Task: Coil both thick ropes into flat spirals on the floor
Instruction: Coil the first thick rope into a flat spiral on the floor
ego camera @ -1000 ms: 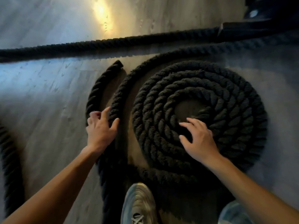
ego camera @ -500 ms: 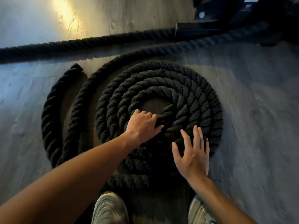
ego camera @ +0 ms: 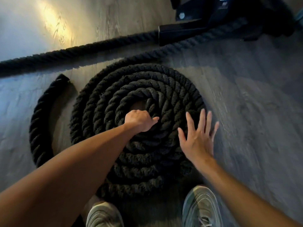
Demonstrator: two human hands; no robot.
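Left hand: my left hand (ego camera: 139, 120) sits on the innermost turns of the coiled rope (ego camera: 147, 74), just near of its open centre (ego camera: 138, 104). The fingers are curled down over the rope and the thumb sticks out to the right. It looks like a grip, though the fingertips are hidden.
Right hand: my right hand (ego camera: 199, 140) has its fingers straight and spread, palm down, and holds nothing. It is over the right near edge of the spiral. It is blurred, so I cannot tell whether it presses or hovers.
Task rope: it lies flat on the floor (ego camera: 246, 112) directly ahead of both hands, its turns packed and touching, with my shoes (ego camera: 105, 215) at its near rim.
Loose arc: a curved length (ego camera: 36, 122) lies left of the spiral, apart from the outer turn. Its long run goes near to far, and its capped end (ego camera: 62, 78) is at the far left. My forearm hides where it joins.
Key relation: I judge that the arc needs drawing right, against the outer turn. The left hand is nearer to it and the right is well apart.
Second rope: it lies stretched left to right (ego camera: 73, 51) on the far side, uncoiled, running towards a black frame (ego camera: 188, 30).
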